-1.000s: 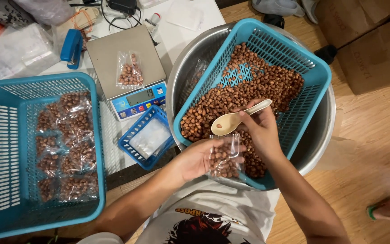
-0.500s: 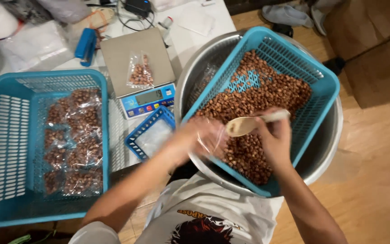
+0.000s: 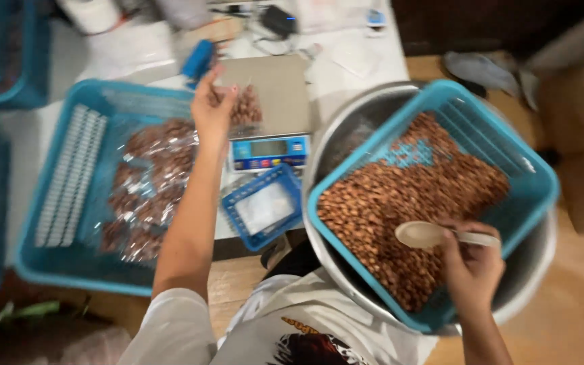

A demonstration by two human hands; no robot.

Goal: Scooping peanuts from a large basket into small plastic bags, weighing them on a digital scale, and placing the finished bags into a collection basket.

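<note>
Shiny metal bowl (image 3: pixel 542 267), plastic basket (image 3: pixel 535 182)

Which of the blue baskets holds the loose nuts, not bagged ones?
The blue basket sitting in the big metal bowl, under the right hand. Its nuts lie loose; the left basket holds filled bags, the small basket a white stack.

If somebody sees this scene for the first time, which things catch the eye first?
The big blue basket heaped with brown peanuts, sitting in a metal bowl at right, where the right hand holds a pale spoon. The left hand reaches to a small peanut bag on the scale.
</note>
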